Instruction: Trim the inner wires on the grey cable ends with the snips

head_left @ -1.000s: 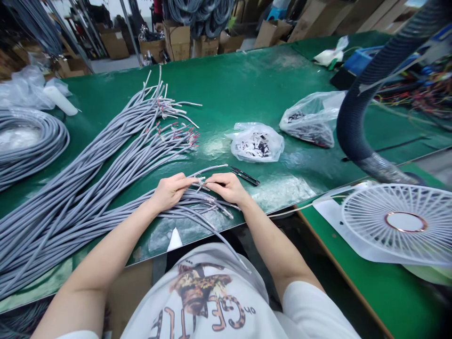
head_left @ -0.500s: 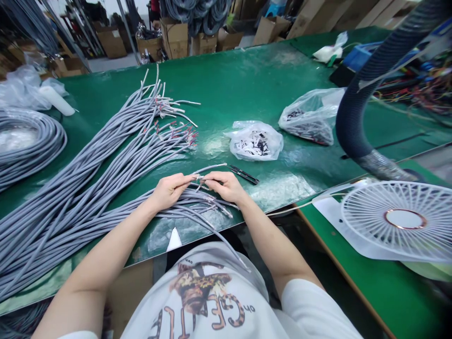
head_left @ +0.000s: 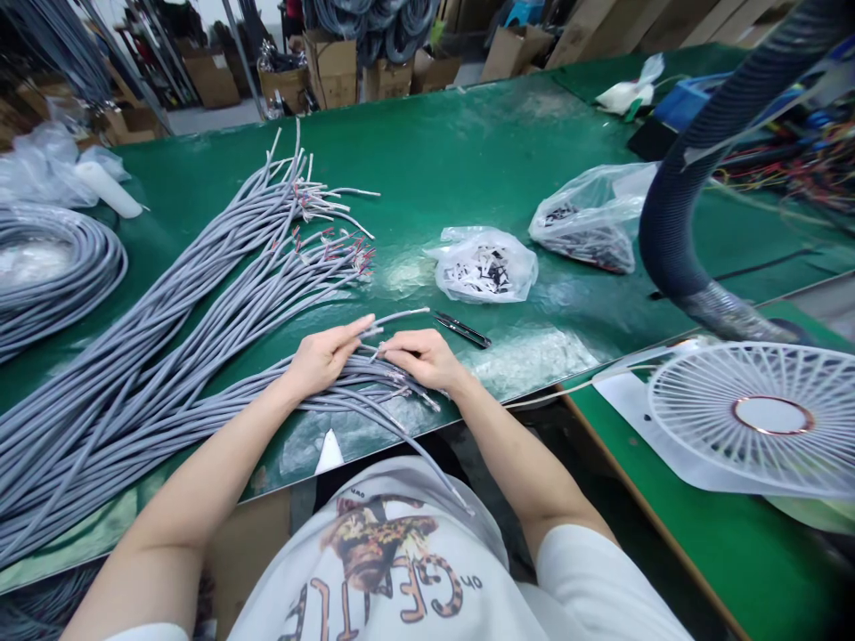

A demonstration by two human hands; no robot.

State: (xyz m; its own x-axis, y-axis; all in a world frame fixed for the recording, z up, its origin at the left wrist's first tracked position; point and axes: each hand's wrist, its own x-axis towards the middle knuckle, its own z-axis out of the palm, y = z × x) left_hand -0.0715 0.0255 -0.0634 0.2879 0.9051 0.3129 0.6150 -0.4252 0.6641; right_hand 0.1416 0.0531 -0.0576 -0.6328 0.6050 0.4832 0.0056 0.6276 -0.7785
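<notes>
My left hand (head_left: pixel 326 358) is closed around a grey cable (head_left: pixel 369 333) near its end, above a bundle of cables (head_left: pixel 267 392) along the table's front edge. Close on its right, my right hand (head_left: pixel 422 356) pinches the stripped end of a cable between thumb and forefinger; the fine wires there are too small to make out. Just beyond my right hand lie small black thread snips (head_left: pixel 462 329). A bag of small black and white pieces (head_left: pixel 486 267) sits behind the snips. Farther left, more grey cables (head_left: pixel 220 240) with red and white wire ends are spread out.
A second plastic bag (head_left: pixel 588 223) of small parts stands at the back right, beside a thick black hose (head_left: pixel 674 214). A white fan (head_left: pixel 768 414) is on the right. On the left lies a coil of grey cable (head_left: pixel 60 267). Cardboard boxes (head_left: pixel 330 71) line the far side.
My left forefinger has lifted and straightened, and the fingertips of both hands have come slightly apart. My right hand has shifted a little down. Cables, snips and bags lie as before.
</notes>
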